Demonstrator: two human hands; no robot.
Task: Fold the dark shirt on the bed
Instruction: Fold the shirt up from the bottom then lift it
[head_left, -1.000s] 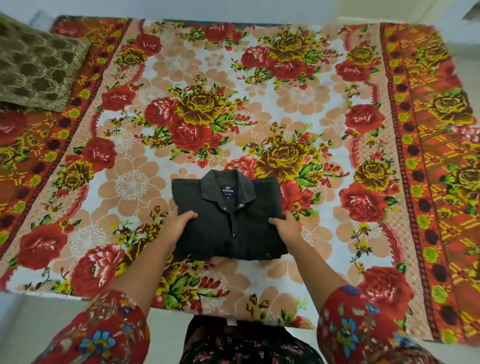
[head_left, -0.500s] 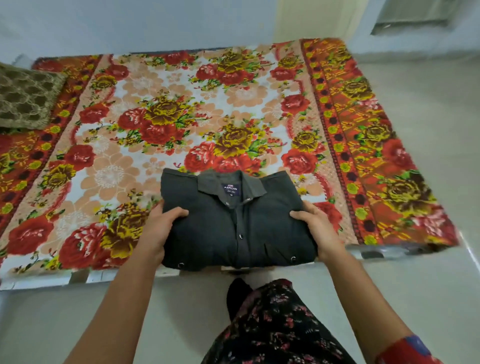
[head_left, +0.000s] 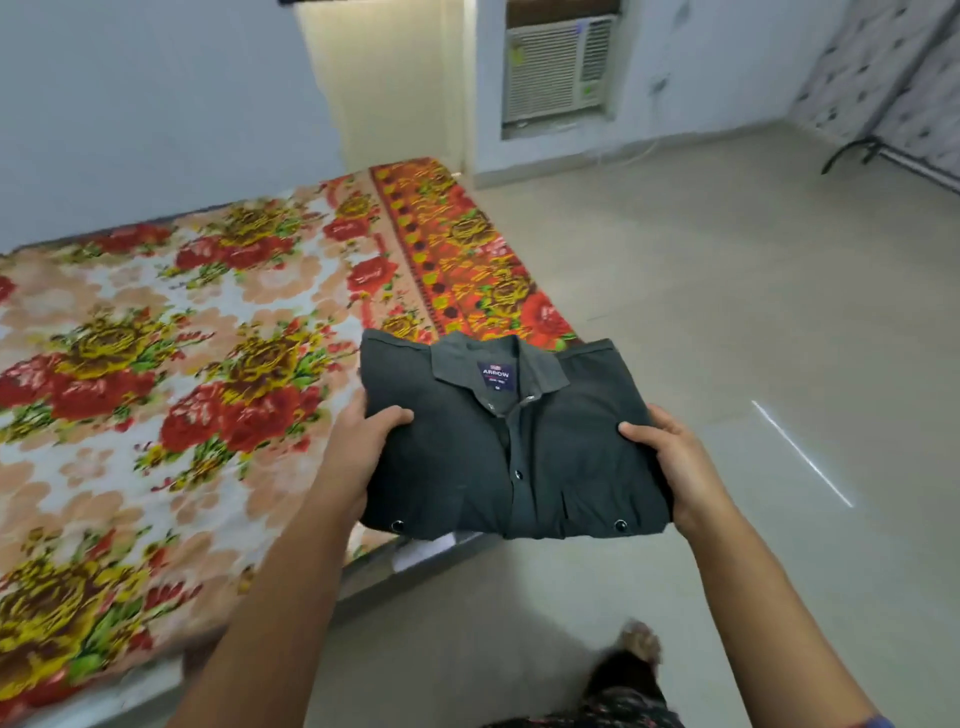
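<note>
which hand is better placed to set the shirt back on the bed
Probably the left hand: it grips the shirt edge nearest the bed, partly over it. The right hand holds the edge out over the floor.

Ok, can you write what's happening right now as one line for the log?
stage: carrying | dark shirt: folded, collar up | left hand: grips left edge | right hand: grips right edge | bed: to left

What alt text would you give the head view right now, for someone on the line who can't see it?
Both hands, left hand and right hand, hold a neatly folded dark shirt, collar up, off the corner of a bed with a floral sheet. Beyond lie a bare floor and a wall air conditioner.
</note>
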